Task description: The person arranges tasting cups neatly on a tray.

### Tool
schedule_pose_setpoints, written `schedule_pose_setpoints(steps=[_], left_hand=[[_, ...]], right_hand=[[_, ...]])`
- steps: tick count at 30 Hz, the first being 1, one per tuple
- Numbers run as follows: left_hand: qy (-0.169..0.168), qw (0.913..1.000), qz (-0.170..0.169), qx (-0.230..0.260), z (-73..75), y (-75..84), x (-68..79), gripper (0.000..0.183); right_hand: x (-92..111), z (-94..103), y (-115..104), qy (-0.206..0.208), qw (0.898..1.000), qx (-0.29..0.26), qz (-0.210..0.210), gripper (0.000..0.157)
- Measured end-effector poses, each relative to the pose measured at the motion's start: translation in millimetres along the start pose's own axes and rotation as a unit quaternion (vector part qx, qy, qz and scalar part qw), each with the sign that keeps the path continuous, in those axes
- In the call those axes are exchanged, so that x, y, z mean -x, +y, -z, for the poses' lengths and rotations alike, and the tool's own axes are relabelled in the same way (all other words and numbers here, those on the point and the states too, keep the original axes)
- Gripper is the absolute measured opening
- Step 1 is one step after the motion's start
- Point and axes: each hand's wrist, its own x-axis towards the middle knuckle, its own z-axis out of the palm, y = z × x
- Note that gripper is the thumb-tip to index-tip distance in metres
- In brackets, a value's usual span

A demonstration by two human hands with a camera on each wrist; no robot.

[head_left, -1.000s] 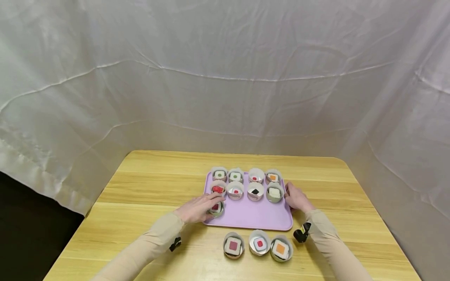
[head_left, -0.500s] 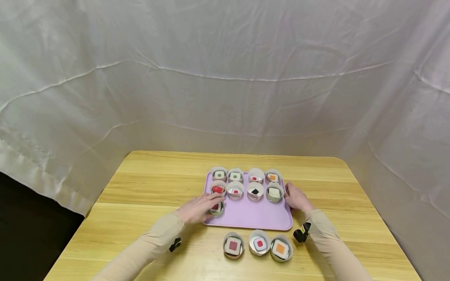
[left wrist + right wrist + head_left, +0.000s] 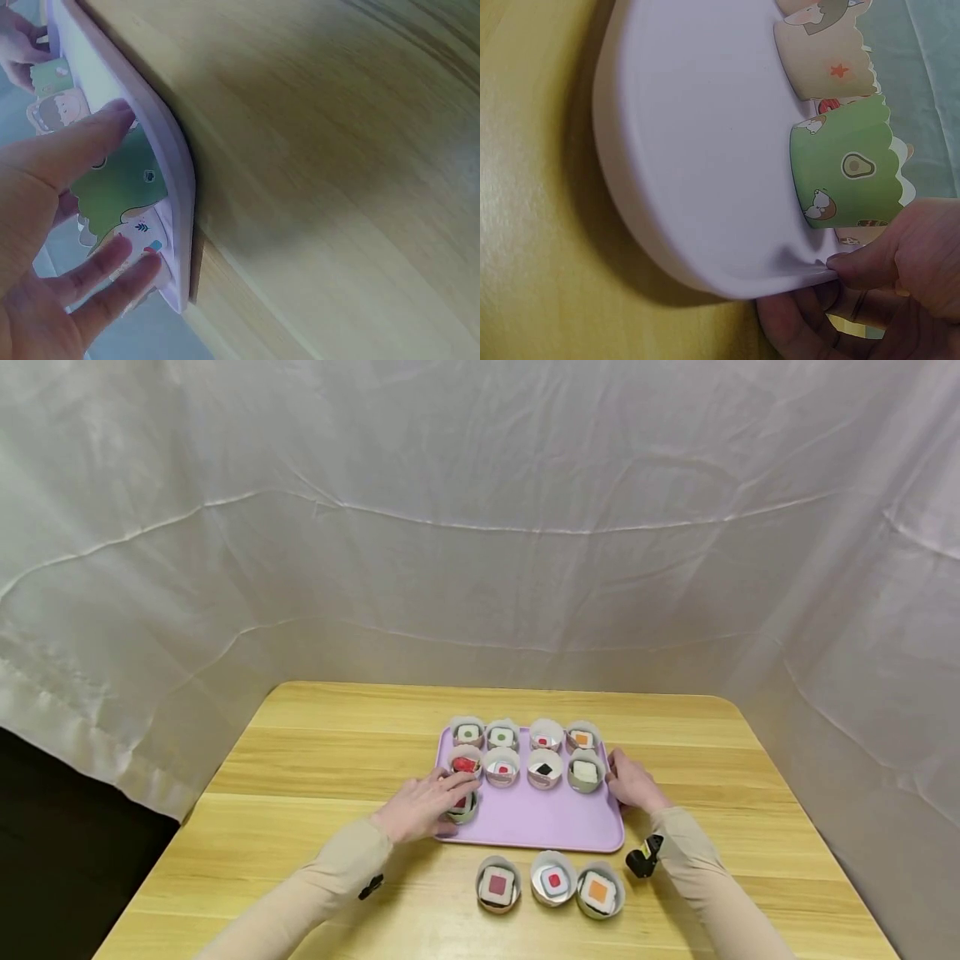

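My left hand [image 3: 422, 807] reaches over the left edge of a lilac tray [image 3: 551, 818]. Its thumb and fingers spread loosely about a green paper cup [image 3: 124, 180] with a dark-red-centred sushi piece [image 3: 459, 804] inside. In the left wrist view, the fingertips lie over a pale printed cup [image 3: 146, 225] just behind. On the tray's other side my right hand [image 3: 634, 782] pinches the rim, thumb on the inside and fingers curled outside. Closest to that thumb stands another green cup [image 3: 847, 165], printed with an avocado, which holds a white sushi piece [image 3: 585, 772].
Several more paper cups with sushi pieces fill the tray's two back rows, including one with a red-topped piece [image 3: 466, 764]. In front of the tray, on the wooden table [image 3: 315, 752], stand a dark-red-centred piece [image 3: 497, 884], a red-centred one [image 3: 555, 881] and an orange-centred one [image 3: 598, 892] in cups.
My left hand has shifted slightly left, its thumb drawing away from the green cup, which stays in its place on the tray. The right hand and the tray have not moved.
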Motion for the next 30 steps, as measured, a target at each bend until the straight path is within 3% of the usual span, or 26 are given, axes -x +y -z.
schedule_pose_setpoints(steps=[6, 13, 16, 20, 23, 30], left_hand=[[0.031, 0.9927, -0.016, -0.115, -2.6, 0.9, 2.6, 0.084], [0.095, 0.9812, -0.069, -0.153, -3.2, -1.9, 6.7, 0.071], [0.091, 0.9809, -0.100, -0.140, -1.4, -1.2, 8.0, 0.066], [0.060, 0.9872, -0.129, -0.073, 1.9, 2.9, 9.1, 0.067], [0.045, 0.9901, -0.130, -0.027, 2.6, 6.7, 8.9, 0.069], [0.012, 0.9910, -0.132, 0.020, 2.0, 17.7, 8.6, 0.074]], right_hand=[[0, -0.2, 0, -0.004, 1.000, -0.003, -0.005, 0.019], [0, -0.1, -1, -0.004, 1.000, -0.003, -0.007, 0.020], [0, 0.1, -1, -0.005, 1.000, -0.001, -0.007, 0.019], [0, 0.3, -1, -0.005, 1.000, 0.001, -0.005, 0.019], [0, 0.5, -1, -0.004, 1.000, 0.002, -0.003, 0.018], [1, 1.0, -2, -0.003, 1.000, 0.005, -0.002, 0.018]])
